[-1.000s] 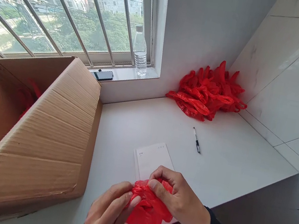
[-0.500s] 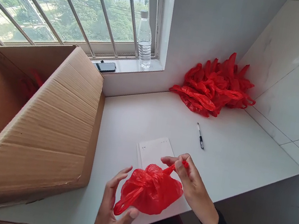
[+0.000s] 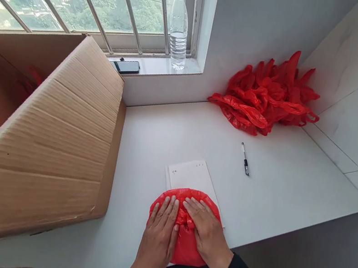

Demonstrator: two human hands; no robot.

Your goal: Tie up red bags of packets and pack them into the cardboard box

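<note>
A knotted red plastic bag lies on the white counter near its front edge, partly over a white sheet of paper. Both my hands press flat on top of it. My left hand covers the bag's left side with fingers stretched out and together. My right hand lies on the right side, fingers flat and pointing up-left. Neither hand grips anything.
A large open cardboard box stands on the left, with red plastic visible inside. A heap of red bags sits in the far right corner. A pen lies on the counter. A water bottle and phone rest on the windowsill.
Earlier my hands held the bag up and my right hand pulled its knot. Now the bag lies on the counter and both hands are pressed flat on it.
</note>
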